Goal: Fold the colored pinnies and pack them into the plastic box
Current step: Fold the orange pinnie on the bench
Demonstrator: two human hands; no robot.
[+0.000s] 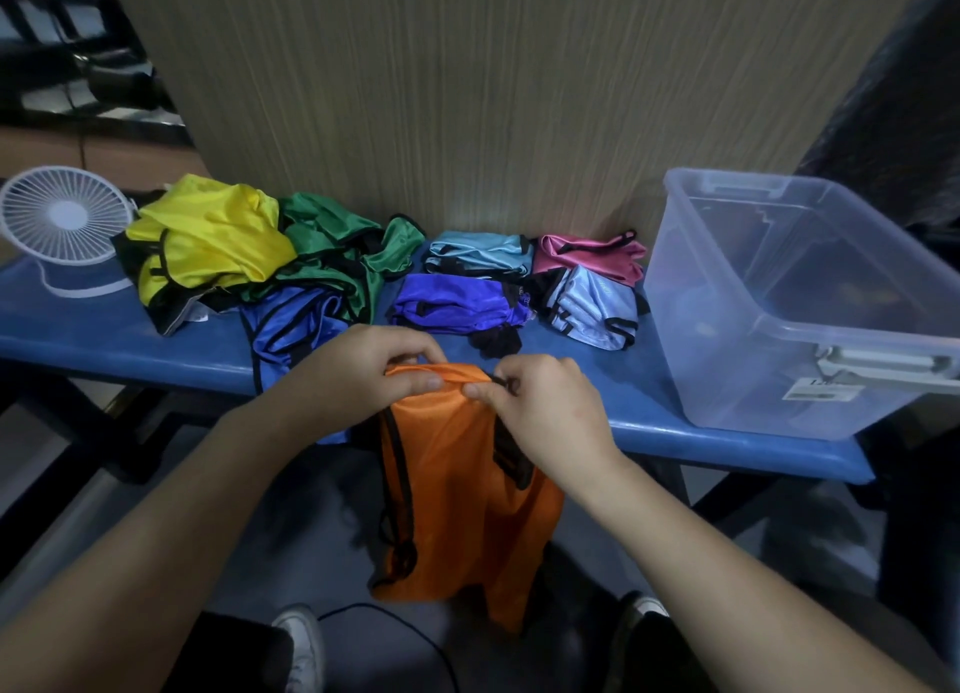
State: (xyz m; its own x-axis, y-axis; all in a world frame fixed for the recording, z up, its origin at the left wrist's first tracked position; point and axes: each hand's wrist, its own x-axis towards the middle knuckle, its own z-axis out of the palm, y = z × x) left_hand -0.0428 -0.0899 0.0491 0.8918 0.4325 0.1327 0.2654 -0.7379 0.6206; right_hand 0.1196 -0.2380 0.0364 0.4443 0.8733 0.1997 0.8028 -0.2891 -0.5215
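While both hands [452,380] pinch orange pinny [457,484], plastic box [779,297] holds nothing discernible.

An indoor canteen or workroom, by the look: a blue moulded surface [130,339] on black metal legs, wood-grain wall panel [415,95] behind, grey floor [291,536] beneath.

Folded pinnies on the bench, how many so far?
4. Teal pinny at back, pink pinny right of it, purple pinny in front of the teal, pale blue pinny in front of the pink. The plastic box may hide more.
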